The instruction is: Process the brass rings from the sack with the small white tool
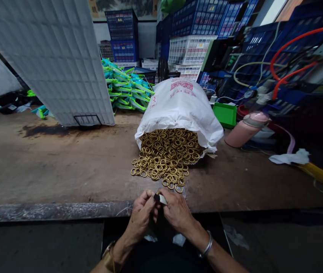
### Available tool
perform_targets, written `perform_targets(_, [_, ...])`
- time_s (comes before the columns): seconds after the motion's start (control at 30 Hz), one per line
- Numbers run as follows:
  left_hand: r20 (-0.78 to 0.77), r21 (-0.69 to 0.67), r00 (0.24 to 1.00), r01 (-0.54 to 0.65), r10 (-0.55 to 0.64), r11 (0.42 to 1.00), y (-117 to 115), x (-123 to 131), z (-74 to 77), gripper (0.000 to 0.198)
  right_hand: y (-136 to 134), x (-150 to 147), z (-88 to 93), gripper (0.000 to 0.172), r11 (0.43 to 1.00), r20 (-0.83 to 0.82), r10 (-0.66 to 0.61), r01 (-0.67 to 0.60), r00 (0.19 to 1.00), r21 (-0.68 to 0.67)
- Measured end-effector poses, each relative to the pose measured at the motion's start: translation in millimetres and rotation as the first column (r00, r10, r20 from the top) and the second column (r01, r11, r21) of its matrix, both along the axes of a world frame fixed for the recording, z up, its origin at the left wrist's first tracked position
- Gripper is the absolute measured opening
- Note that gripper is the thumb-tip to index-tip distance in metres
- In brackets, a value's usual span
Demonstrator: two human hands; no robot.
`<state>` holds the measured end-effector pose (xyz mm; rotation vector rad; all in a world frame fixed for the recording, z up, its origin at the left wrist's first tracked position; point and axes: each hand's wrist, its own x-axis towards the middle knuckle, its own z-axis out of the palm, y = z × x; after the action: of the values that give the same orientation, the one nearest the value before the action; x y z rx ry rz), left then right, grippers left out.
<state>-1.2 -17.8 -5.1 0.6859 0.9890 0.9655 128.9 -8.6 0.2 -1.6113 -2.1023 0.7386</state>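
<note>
Both of my hands meet just in front of the table's near edge, fingers pinched together. Between the fingertips is a small black piece (156, 197), with a sliver of brass colour above it that looks like part of a ring. My left hand (142, 212) is closed on the black piece from the left. Closed from the other side, my right hand (180, 214) has something whitish (163, 200) at its thumb, a wrap or a strip; I cannot tell which. Beyond them, loose brass rings (161, 167) spill from the mouth of a white woven sack (178, 106) lying on its side.
A tall pale ribbed panel (73, 68) stands on the wooden table (65, 170) at left. Behind it are piled green and teal plastic pieces (130, 89). To the right are a green tray (224, 115), a pink bottle (243, 131) and orange hoses (278, 72). Stacked crates (124, 38) fill the back.
</note>
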Motion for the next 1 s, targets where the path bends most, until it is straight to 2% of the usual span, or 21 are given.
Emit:
perform_targets(0.37, [-0.095, 0.035, 0.995, -0.006, 0.009, 0.999, 1.2, 0.1, 1.5, 0.033, 2.1, -1.0, 4.4, 0.027, 0.998, 0.094, -0.045, 0.048, 0.995, -0.028])
perform_targets(0.53, [-0.122, 0.160, 0.993, 0.016, 0.004, 0.987, 0.9, -2.0, -2.1, 0.033, 4.8, 1.4, 4.4, 0.021, 0.992, 0.021, 0.063, -0.061, 0.998, -0.111])
perform_targets(0.63, [-0.125, 0.208, 0.992, 0.045, -0.019, 0.977, -3.1, -4.6, -1.5, 0.030, 5.4, 5.4, 1.7, 0.019, 0.986, 0.065, 0.101, -0.091, 0.993, -0.136])
perform_targets(0.73, [-0.069, 0.197, 0.994, 0.096, -0.084, 0.976, -11.3, -5.9, 4.5, 0.027, 6.7, 11.1, -2.8, 0.024, 0.994, 0.214, 0.009, 0.015, 0.977, -0.111])
perform_targets(0.83, [0.060, 0.181, 0.986, 0.141, -0.154, 0.973, -17.1, -4.8, 12.3, 0.023, 9.4, 16.4, -5.7, 0.028, 0.993, 0.258, -0.096, 0.111, 0.961, -0.045])
perform_targets(0.9, [0.167, 0.124, 0.976, 0.121, -0.140, 0.985, -15.7, -3.5, 15.4, 0.021, 12.2, 18.3, -5.4, 0.030, 0.987, 0.233, -0.163, 0.161, 0.959, 0.027])
perform_targets(1.0, [0.266, 0.015, 0.963, 0.051, -0.053, 0.999, -7.9, -3.0, 16.0, 0.020, 18.3, 18.0, -2.7, 0.030, 0.968, 0.213, -0.246, 0.229, 0.946, 0.103])
